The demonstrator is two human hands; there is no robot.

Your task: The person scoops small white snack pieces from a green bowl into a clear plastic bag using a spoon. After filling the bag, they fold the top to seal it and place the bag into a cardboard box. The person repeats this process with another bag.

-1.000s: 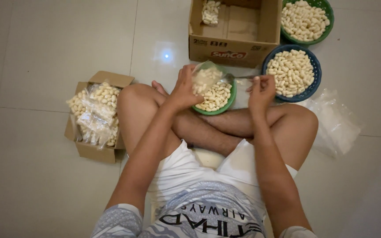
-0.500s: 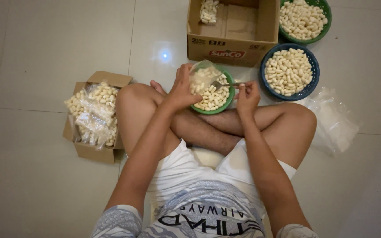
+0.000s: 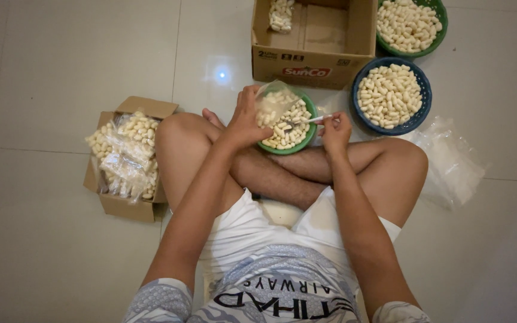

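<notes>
big cardboard box [image 3: 330, 57] sitting far centre, blue basket [image 3: 417, 113] w/ pale pieces to its right. small green bowl [image 3: 306, 140] resting near the crossed legs. left hand [image 3: 243, 119] gripping a clear bag [image 3: 272, 101] over the bowl; right hand [image 3: 336, 128] pinching a white spoon [image 3: 312, 119], scooping at the bowl.

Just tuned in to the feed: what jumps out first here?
At centre, the left hand holds a clear plastic bag over a small green bowl of pale snack pieces, while the right hand works a white spoon into it. A blue basket of the same pieces sits upper right; a carton of filled bags lies left.
</notes>
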